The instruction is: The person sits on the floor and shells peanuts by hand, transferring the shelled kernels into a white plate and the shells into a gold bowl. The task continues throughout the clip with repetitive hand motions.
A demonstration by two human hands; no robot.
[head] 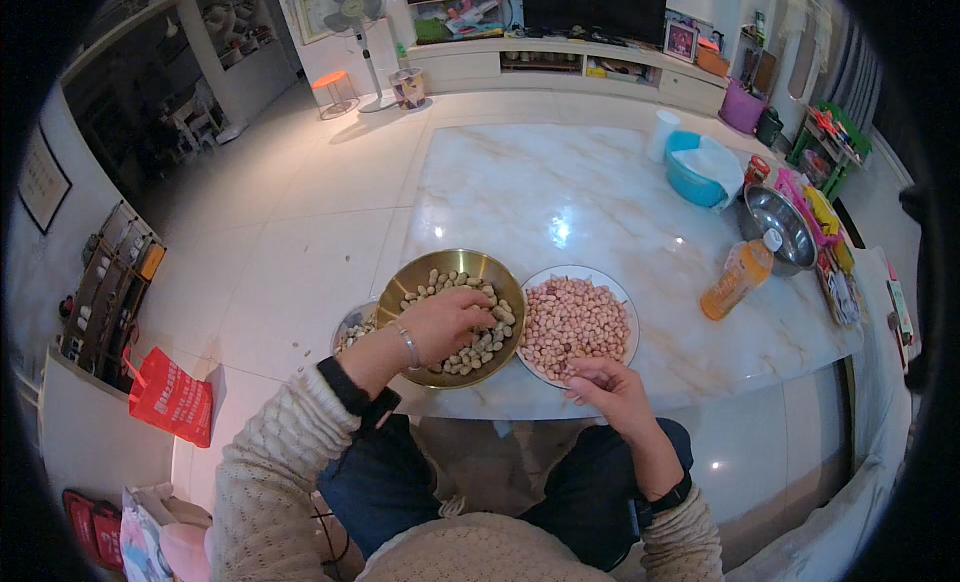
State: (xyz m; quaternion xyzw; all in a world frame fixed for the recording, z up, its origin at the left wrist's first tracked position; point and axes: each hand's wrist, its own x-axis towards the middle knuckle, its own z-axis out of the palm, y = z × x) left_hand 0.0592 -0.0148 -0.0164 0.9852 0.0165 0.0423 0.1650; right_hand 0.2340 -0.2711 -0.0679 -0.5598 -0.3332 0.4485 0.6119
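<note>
A brass-coloured metal bowl (pixel 390 282) of unshelled peanuts (pixel 469 357) stands near the table's front edge. My left hand (pixel 450 323) reaches into it from the left, fingertips down among the pods; whether it grips one cannot be seen. Just right of the bowl, a white plate (pixel 634 319) is heaped with shelled pink peanuts (pixel 574 319). My right hand (pixel 611 390) is at the plate's lower edge, thumb and fingers bent close together; whether something small is between them cannot be told. Partly hidden behind the bowl and my left arm, another container (pixel 345 319) holds what look like shells.
On the marble-patterned table (pixel 510 184) an orange drink bottle (pixel 731 282) stands at the right, beside a steel bowl (pixel 780 222) and colourful packets (pixel 836 282). Further back are a blue basin (pixel 686 180) with a white cloth and a white cup (pixel 663 135).
</note>
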